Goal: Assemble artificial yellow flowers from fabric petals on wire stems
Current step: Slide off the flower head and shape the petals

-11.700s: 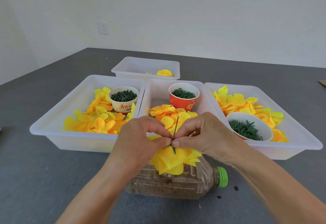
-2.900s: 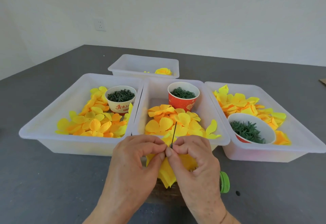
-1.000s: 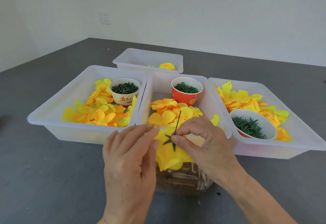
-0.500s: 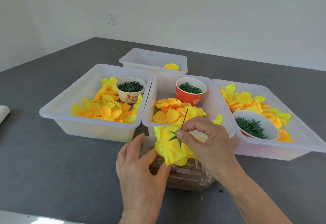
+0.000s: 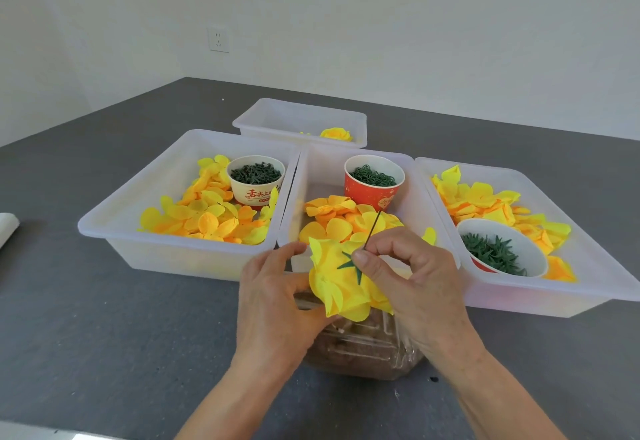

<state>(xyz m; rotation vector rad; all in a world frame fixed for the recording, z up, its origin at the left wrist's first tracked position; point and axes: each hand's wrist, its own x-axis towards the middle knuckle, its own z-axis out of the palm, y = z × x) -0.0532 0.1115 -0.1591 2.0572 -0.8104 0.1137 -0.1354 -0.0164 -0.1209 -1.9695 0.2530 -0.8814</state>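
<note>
A yellow fabric flower (image 5: 337,284) with a green star-shaped calyx (image 5: 350,264) hangs head-down on a thin dark wire stem (image 5: 372,228) that sticks up and away from me. My right hand (image 5: 412,277) pinches the stem at the calyx between thumb and forefinger. My left hand (image 5: 273,301) cups the petals from the left and below, its thumb and fingers touching them. Both hands are over a clear plastic bottle (image 5: 363,346) that lies on its side on the table.
Three white trays (image 5: 114,221) of loose yellow and orange petals stand side by side behind the hands, each with a cup of green parts: white (image 5: 255,180), red (image 5: 374,181), and a bowl (image 5: 502,249). A fourth tray (image 5: 298,117) behind holds a finished flower (image 5: 335,134).
My left hand has risen from beside the bottle and closed around the flower's petals. My right hand keeps its pinch on the stem. The view has shifted slightly.
</note>
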